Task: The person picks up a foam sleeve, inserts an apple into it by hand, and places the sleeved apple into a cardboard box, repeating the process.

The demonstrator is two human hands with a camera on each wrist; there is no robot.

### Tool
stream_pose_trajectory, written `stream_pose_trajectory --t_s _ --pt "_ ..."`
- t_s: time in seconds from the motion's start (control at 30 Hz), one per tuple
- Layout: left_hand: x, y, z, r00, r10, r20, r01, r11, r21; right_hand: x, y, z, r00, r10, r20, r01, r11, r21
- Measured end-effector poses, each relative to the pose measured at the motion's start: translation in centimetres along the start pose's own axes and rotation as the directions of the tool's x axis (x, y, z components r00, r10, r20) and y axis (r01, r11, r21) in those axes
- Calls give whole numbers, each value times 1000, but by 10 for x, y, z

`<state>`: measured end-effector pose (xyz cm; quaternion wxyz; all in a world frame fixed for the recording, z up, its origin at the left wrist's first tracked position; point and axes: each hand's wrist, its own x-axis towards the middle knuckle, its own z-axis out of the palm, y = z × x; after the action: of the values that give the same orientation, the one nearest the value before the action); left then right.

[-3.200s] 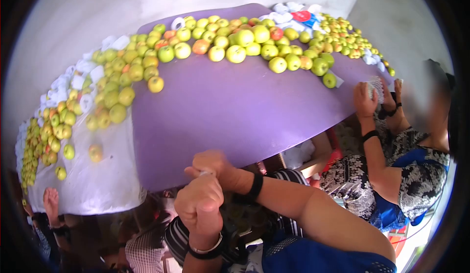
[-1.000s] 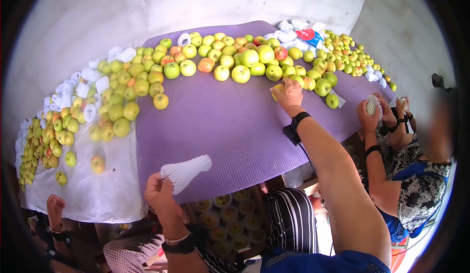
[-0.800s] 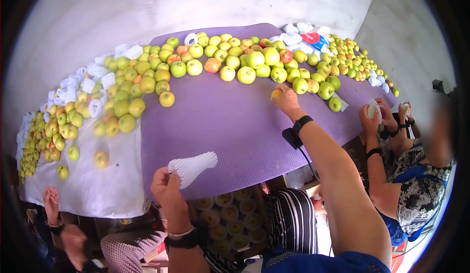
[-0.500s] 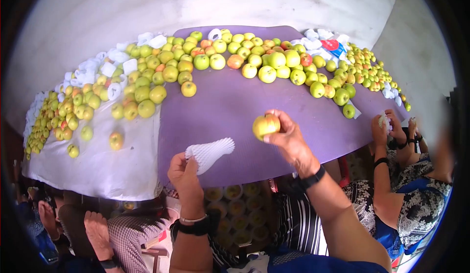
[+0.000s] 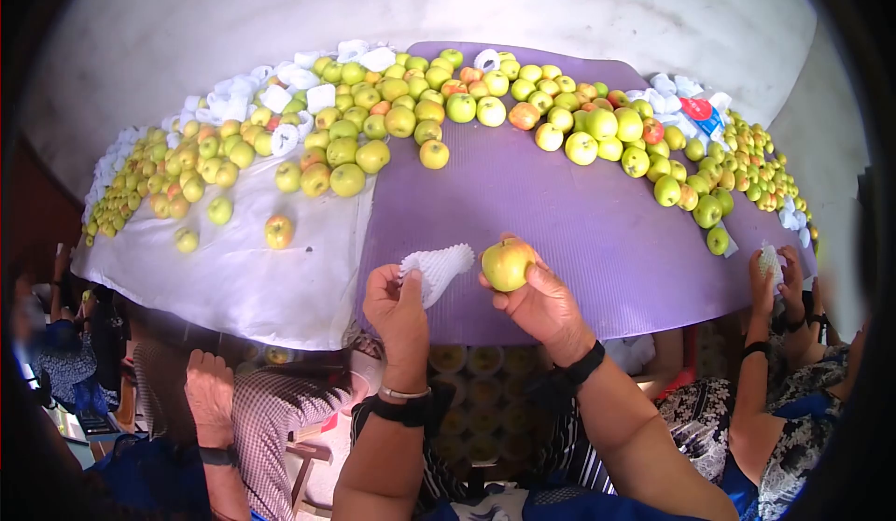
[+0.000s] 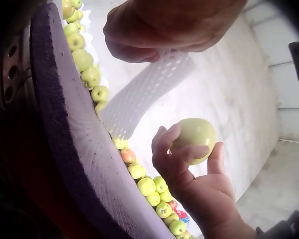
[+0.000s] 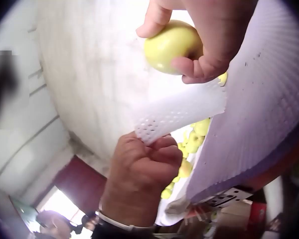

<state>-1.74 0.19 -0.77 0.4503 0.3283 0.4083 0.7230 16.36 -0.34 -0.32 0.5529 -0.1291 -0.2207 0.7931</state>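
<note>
My left hand pinches one end of a white foam net sleeve, whose other end points right toward the apple. In my right hand is a yellow-green apple with a reddish blush, gripped between thumb and fingers. Apple and foam net are side by side, a small gap apart, above the front part of the purple mat. The left wrist view shows the foam net hanging flattened from the left fingers. In the right wrist view the apple is outside the net.
Many apples lie in a band along the back of the mat and over the white cloth at left. White foam nets are heaped behind them. Below the table edge sit packed apples. Other people's hands work at both sides.
My right hand took an apple from the pile and brought it back toward me, beside the foam net. My left hand keeps hold of the net. The head view has turned left.
</note>
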Motion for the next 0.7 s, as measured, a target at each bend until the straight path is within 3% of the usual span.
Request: stream_pose_trajectory --t_s 0.07,0.13,0.17,0.23,0.3,0.37,0.47,0.53,0.7 --pt "4 -4 1 998 46 -31 -45 998 38 -1 -1 11 999 22 44 -26 995 100" --pt "4 -1 6 997 69 -32 -66 992 106 -5 0 18 999 32 34 -29 996 -79" --pt "4 0 7 996 87 -28 -81 983 167 -6 2 17 999 32 33 -29 997 -75" --pt "3 0 9 994 109 -24 -100 964 245 -11 4 17 999 24 -44 -35 954 -296" --pt "2 -1 12 991 132 -20 -119 942 315 -14 6 17 1000 14 -20 -20 942 -335" --pt "1 -2 13 961 272 53 -256 796 549 -15 7 21 1000 6 6 -4 929 -370" --pt "-2 -8 17 948 298 107 -302 746 594 -16 6 25 993 -27 113 75 891 -448" --pt "-6 -6 22 946 295 138 -318 745 586 -17 5 20 975 64 212 42 888 -459" --pt "-12 -6 26 951 251 183 -310 803 508 -18 3 18 992 106 62 -74 919 -387"
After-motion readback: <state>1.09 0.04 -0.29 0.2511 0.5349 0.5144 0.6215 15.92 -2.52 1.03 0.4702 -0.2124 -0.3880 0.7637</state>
